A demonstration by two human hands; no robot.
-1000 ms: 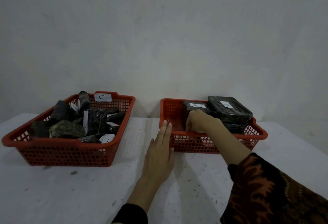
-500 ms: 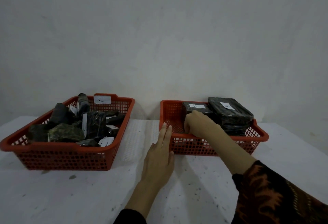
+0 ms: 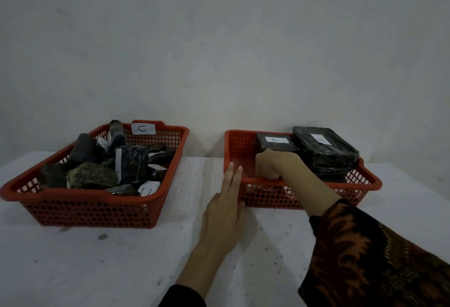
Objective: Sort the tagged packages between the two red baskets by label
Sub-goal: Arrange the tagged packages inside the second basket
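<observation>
The package tagged B (image 3: 276,144) lies flat inside the right red basket (image 3: 365,181), at its back, just beside a taller stack of flat wrapped packages (image 3: 327,153) whose top one carries a white tag too faint to read. The right hand (image 3: 274,165) reaches over the basket's near rim, its fingers curled down at the front edge of that package; whether they actually grip the wrap or only rest against it cannot be told, since the knuckles hide the fingertips. The left hand (image 3: 227,205) lies flat with straight fingers against the basket's near left corner, holding nothing, apparently steadying the basket. The left red basket (image 3: 92,209), marked C on its far rim tag (image 3: 143,128), stands well apart across the white table (image 3: 97,270) and is heaped with loose dark packages (image 3: 112,168), several with white tags turned sideways. The likely risks: the slick plastic wrap could slip from a shallow hold; a tug could nudge the neighbouring stack and topple it over the low wall; if the left hand lifts, the light basket could slide; and in this dim light a tag could be misread, sending a package to the wrong basket.
</observation>
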